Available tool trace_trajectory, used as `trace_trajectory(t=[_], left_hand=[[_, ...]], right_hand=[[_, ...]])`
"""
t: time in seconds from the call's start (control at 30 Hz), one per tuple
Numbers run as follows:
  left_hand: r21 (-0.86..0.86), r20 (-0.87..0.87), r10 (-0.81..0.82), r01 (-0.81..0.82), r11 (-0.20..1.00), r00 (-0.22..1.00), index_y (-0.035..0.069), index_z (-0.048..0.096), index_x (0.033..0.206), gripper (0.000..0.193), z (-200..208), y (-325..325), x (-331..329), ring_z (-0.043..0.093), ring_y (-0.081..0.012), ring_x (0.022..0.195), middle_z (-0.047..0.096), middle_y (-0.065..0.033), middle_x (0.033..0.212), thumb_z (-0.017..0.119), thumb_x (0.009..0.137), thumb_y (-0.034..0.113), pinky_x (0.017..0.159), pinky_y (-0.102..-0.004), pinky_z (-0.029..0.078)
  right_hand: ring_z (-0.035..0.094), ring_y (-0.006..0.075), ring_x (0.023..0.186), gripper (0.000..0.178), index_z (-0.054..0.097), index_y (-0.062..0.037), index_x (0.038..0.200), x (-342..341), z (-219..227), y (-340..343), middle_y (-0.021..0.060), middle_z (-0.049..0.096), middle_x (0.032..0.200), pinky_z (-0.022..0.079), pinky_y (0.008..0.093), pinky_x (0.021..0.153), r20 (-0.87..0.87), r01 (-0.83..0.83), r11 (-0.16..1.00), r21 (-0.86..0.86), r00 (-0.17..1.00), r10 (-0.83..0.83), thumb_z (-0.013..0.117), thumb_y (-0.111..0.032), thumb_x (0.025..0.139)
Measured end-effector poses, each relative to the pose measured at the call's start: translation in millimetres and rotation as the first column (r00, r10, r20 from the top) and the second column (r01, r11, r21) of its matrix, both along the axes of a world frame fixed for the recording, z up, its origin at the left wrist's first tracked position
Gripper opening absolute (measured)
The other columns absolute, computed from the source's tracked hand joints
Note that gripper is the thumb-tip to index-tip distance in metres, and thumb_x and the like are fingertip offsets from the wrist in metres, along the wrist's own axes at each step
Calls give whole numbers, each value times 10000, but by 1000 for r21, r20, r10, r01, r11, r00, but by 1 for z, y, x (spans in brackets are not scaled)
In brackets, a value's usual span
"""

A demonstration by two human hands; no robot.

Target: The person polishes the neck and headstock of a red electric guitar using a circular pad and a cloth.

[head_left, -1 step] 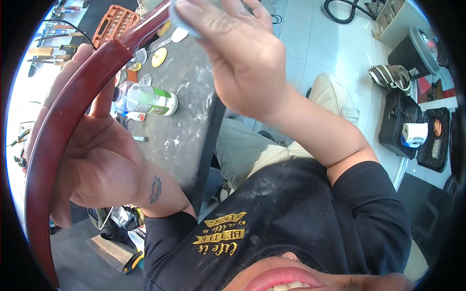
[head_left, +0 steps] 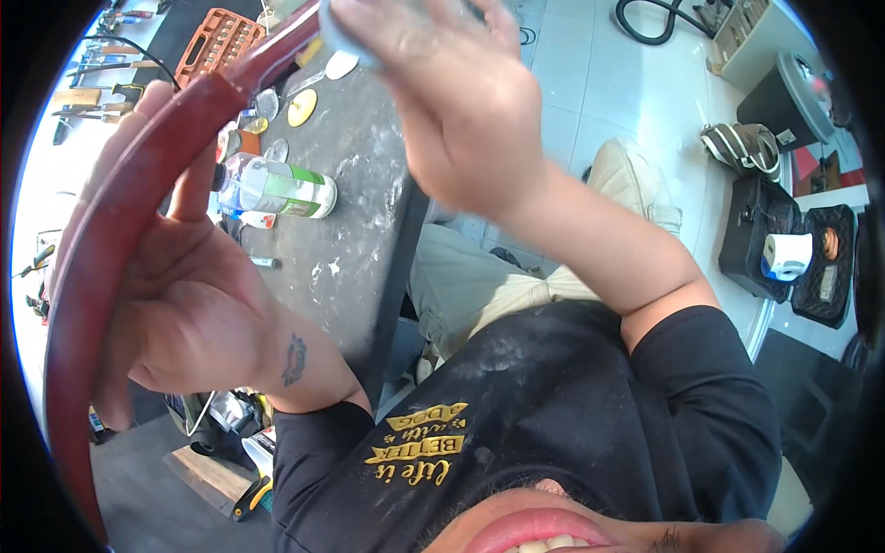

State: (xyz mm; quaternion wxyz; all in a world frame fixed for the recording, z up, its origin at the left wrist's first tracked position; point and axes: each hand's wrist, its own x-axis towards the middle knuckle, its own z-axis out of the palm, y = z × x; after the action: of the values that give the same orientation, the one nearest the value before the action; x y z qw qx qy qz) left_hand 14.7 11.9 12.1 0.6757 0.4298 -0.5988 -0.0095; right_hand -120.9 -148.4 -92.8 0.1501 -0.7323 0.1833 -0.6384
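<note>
A long, curved, glossy dark red piece (head_left: 81, 276) runs from the lower left to the top, with a step and a narrower, neck-like part (head_left: 277, 51) at its upper end. My left hand (head_left: 189, 313) holds it from beneath, palm up, with fingers reaching behind it; the piece hides part of them. At the top, my right hand (head_left: 461, 111), smeared by motion, presses a pale blue-grey pad (head_left: 343, 35) against the neck-like part. The pad's upper portion is cut off by the picture edge.
Below my hands is a dark, dusty workbench (head_left: 364, 221) with a green-labelled bottle (head_left: 290, 191), a yellow disc (head_left: 301, 108) and an orange socket case (head_left: 217, 46). Hand tools (head_left: 106, 92) lie at the far left. An open black case (head_left: 765, 235) stands at the right.
The dark red piece has tilted and shifted slightly, its lower part a little to the left. My right hand and the pad have moved slightly left along the neck-like part.
</note>
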Motion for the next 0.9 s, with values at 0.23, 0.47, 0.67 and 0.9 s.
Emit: trace_trajectory(t=[0.23, 0.47, 0.67, 0.9], left_hand=[[-9, 17, 37, -37, 999, 999, -56, 633, 1388, 966, 3, 1, -3, 542, -538, 1364, 630, -356, 1358, 664, 858, 752, 1128, -733, 408], [18, -7, 38, -37, 999, 999, -21, 669, 1363, 933, 4, 2, -3, 567, -511, 1352, 655, -335, 1337, 689, 835, 747, 1119, -727, 424], [-48, -52, -41, 38, 998, 998, -47, 673, 1341, 984, 2, 1, 8, 579, -512, 1339, 673, -330, 1307, 674, 815, 785, 1110, -725, 435], [-63, -54, 32, -35, 997, 998, -51, 663, 1349, 980, 1, -3, 4, 593, -495, 1330, 662, -342, 1318, 640, 843, 789, 1044, -684, 518]], right_hand=[[526, 413, 1447, 573, 647, -89, 1457, 13, -5, -48, 149, 659, 1451, 294, 512, 1180, 342, 464, 325, -824, 865, -366, 611, 59, 905], [495, 424, 1467, 561, 619, -89, 1481, 11, -22, -6, 128, 637, 1473, 285, 530, 1192, 87, -68, 960, -272, 992, 95, 607, 38, 935], [480, 397, 1490, 604, 618, -97, 1489, 9, -11, 3, 142, 628, 1490, 287, 595, 1169, 25, 10, 956, -293, 1000, -3, 607, 43, 901], [479, 397, 1493, 569, 642, -119, 1473, 19, -6, -22, 130, 657, 1462, 251, 560, 1192, 27, -54, 998, -32, 998, 54, 640, 19, 921]])
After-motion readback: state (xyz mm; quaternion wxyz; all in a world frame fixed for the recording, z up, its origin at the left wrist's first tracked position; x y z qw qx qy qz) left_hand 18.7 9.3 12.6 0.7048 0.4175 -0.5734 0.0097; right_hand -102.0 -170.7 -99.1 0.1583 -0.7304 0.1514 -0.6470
